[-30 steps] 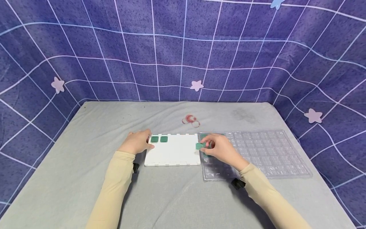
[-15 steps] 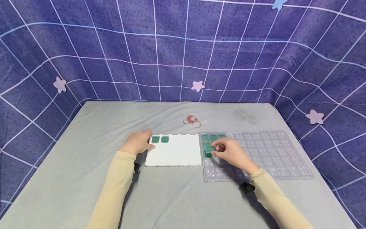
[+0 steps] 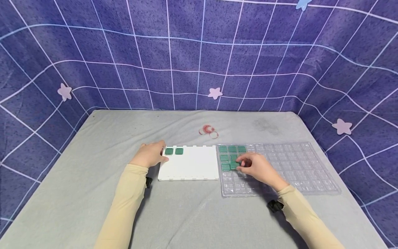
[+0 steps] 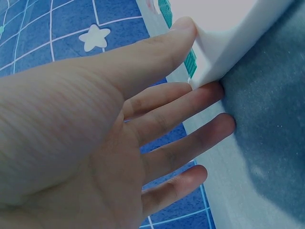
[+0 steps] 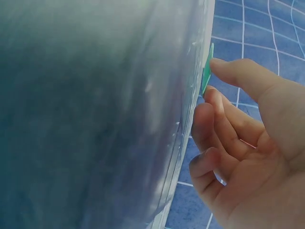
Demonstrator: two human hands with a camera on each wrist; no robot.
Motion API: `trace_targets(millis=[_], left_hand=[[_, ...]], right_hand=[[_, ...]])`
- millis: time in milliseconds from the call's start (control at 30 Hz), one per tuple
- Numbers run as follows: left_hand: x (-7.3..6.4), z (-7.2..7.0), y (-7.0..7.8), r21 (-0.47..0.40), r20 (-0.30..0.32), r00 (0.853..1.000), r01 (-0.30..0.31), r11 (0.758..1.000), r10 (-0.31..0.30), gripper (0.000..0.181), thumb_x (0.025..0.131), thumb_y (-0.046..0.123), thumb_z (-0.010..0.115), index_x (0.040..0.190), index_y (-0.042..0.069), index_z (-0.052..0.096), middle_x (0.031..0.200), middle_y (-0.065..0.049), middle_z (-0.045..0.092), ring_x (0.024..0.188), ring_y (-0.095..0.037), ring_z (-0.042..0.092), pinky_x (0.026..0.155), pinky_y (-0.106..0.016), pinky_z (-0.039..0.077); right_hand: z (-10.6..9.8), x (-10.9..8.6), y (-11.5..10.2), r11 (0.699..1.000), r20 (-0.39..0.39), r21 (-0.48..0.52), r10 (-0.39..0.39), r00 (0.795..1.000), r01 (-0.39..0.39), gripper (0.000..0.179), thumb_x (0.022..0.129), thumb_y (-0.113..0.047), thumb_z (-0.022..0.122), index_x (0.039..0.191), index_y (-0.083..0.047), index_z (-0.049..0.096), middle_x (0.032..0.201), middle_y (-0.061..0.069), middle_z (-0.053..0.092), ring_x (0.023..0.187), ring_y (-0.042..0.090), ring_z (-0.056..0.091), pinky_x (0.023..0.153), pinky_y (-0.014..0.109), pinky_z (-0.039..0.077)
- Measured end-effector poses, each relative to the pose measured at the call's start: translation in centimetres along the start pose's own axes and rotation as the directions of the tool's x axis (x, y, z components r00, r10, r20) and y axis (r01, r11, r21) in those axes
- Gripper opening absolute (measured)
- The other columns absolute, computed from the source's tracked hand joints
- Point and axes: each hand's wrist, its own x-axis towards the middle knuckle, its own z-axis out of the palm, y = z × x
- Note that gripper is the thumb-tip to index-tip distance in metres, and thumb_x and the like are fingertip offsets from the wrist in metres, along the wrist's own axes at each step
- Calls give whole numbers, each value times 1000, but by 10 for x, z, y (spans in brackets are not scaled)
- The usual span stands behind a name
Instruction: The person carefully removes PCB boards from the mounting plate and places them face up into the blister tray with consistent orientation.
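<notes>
My left hand [image 3: 149,154] holds the left end of a flat white board [image 3: 189,167]; in the left wrist view its thumb lies on top and fingertips meet the side. Two green square chips [image 3: 179,151] sit at the board's back left corner. My right hand [image 3: 256,167] pinches a small green square chip [image 3: 234,165] between thumb and forefinger, close over a clear plastic tray [image 3: 286,166]. Seen edge-on in the right wrist view, the chip [image 5: 208,69] is a thin plate. More green chips [image 3: 223,149] fill pockets at the tray's back left, partly covered by the right fingertips.
The tray's many pockets stretch to the right, its left edge beside the white board. Red ring-shaped marks [image 3: 207,130] stain the grey cloth [image 3: 174,214] behind. A blue gridded curtain [image 3: 186,55] with stars closes off the back and sides.
My right hand has moved right, from beside the white board's right end to over the clear tray, a green chip in its fingers. The left hand keeps its hold on the board.
</notes>
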Motion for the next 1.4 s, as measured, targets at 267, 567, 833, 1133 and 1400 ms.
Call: trace_targets(millis=[267,567,833,1133,1400], left_hand=[[0,0,0,1,-5,1000,-3,1000,3,52,93,27,75,132,-2,57,105,-12,73,97,-30,68,97,-53,40],[0,-2,1,10,-5,1000,-2,1000,2,52,93,27,75,132,-2,57,106,-13,74,98,-31,68,97,-53,41],[-1,-1,1,14,-7,1000,-3,1000,3,50,92,27,75,130,-2,58,102,-11,73,94,-29,68,95,-52,41],[-1,-1,1,16,-8,1000,-5,1000,5,51,92,27,76,130,-2,58,102,-11,73,94,-29,68,94,-52,42],[-1,-1,0,15,-11,1000,-7,1000,7,51,92,27,76,130,-2,57,101,-11,73,95,-31,68,95,-52,41]], right_hand=[[1,-2,7,1000,-2,-3,-5,1000,5,19,84,-15,80,102,-9,75,78,-8,63,69,3,54,66,20,46],[0,-2,7,1000,5,-20,-4,1000,4,20,83,-16,81,101,-11,75,78,-9,62,70,3,53,67,21,45],[0,-2,7,1000,5,-19,7,1000,-7,20,82,-15,82,101,-11,76,78,-9,63,70,3,54,67,20,45],[0,-2,8,1000,10,0,3,1000,-3,23,83,-13,82,104,-8,75,79,-6,64,71,3,54,67,20,45],[1,-2,8,1000,9,7,5,1000,-5,22,83,-13,82,103,-8,75,79,-7,63,69,2,53,64,20,45]])
